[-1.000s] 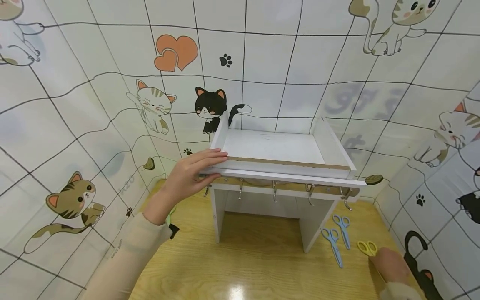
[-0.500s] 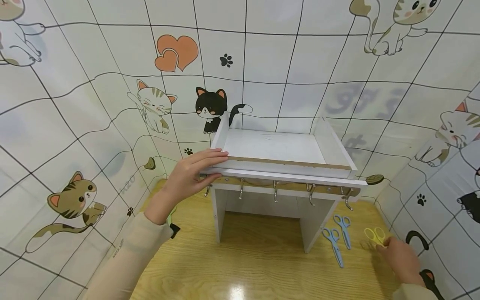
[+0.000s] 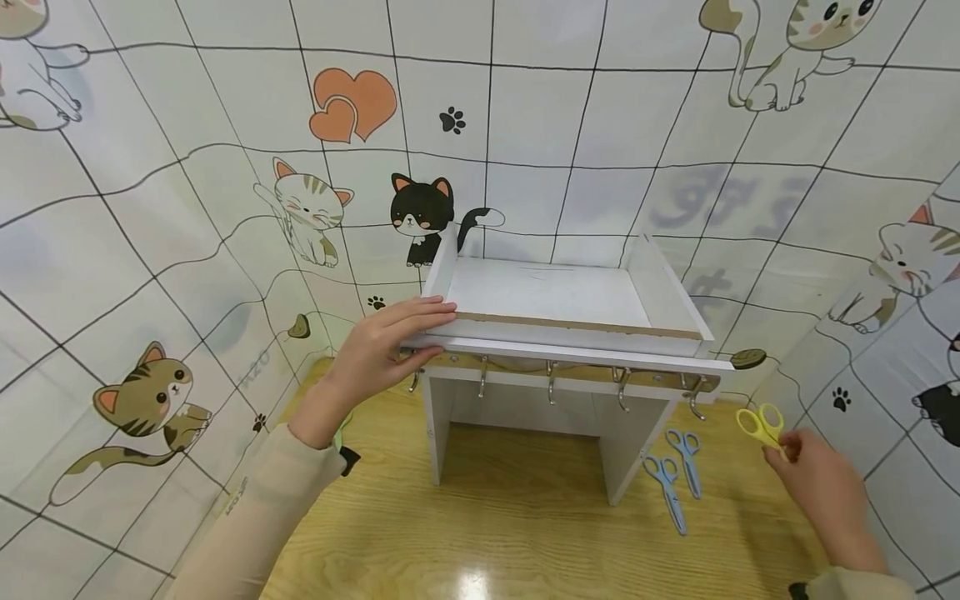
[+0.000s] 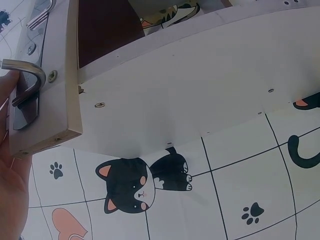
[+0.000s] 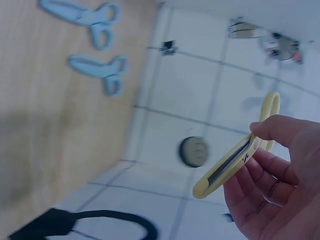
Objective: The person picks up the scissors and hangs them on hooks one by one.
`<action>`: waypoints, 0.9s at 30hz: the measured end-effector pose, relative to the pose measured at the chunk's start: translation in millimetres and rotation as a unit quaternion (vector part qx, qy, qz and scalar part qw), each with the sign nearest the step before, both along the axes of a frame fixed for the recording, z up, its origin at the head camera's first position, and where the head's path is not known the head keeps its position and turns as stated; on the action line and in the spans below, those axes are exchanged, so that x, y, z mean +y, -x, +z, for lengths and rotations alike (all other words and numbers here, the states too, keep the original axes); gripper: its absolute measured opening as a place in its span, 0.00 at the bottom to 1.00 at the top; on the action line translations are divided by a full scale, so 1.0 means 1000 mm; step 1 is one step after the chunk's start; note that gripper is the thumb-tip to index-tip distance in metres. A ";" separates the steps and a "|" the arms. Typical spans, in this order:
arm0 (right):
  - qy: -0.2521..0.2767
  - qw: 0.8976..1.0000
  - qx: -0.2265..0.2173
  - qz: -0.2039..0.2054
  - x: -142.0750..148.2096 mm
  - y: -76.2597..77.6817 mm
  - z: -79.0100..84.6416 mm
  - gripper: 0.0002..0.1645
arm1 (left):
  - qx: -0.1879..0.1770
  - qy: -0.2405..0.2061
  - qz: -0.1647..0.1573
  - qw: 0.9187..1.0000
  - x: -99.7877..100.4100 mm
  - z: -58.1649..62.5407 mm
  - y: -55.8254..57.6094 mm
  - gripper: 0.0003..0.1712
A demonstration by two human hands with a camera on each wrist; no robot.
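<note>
Find the small yellow plastic-handled scissors [image 3: 768, 437] in the right hand [image 3: 825, 483], held off the wood-grained desk [image 3: 525, 533] and to the right of two pairs of pale-blue plastic scissors [image 3: 670, 496]. Pinched around the pivot between thumb and fingers, with loops jutting past the grip and the blade end pointing away from them. Likely light, stiff and hard to break, perhaps a little slippery where smooth. Best taken by the loops or near the pivot, keeping skin off the dark strip along the blades. With the other of the hands, the left hand [image 3: 386, 342], grips the front left corner of the white board-built shelf [image 3: 577, 340], fingers over the upper edge and thumb beneath. Probably much heavier and rigid; better steadied by the boards than by the curved silver metal hooks [image 3: 551, 390]. Cannot tell how hard pressed.
</note>
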State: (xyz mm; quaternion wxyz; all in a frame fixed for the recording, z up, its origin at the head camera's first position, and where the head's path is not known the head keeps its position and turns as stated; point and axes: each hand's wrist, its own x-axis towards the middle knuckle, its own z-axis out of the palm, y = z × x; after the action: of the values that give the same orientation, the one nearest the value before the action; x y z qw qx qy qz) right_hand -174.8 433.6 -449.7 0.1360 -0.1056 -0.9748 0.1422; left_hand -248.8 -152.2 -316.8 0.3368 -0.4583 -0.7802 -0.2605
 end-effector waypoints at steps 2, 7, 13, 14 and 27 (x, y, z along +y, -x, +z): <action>-0.004 1.000 0.018 0.005 -0.009 -0.003 0.012 0.21 | -0.001 0.002 0.001 1.000 0.000 0.001 -0.001 0.29; -0.005 0.998 0.070 0.005 -0.032 -0.015 0.043 0.20 | -0.011 0.002 0.003 1.000 0.000 0.001 -0.001 0.29; 0.000 0.989 0.150 0.017 -0.059 -0.036 0.069 0.18 | -0.009 -0.003 0.003 1.000 0.001 0.001 -0.003 0.29; 0.001 0.986 0.165 0.019 -0.063 -0.039 0.073 0.18 | -0.009 -0.004 0.002 1.000 0.000 0.000 -0.003 0.29; -0.009 0.934 0.324 0.149 -0.103 -0.068 0.092 0.30 | -0.006 -0.010 0.000 1.000 0.001 -0.001 -0.001 0.28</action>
State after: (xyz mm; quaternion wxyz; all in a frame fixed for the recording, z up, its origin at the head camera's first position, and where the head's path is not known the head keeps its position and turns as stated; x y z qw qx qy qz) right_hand -106.7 330.5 -357.9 0.4227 0.0944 -0.8835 0.1783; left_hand -248.0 -150.9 -318.0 0.3360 -0.4536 -0.7797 -0.2710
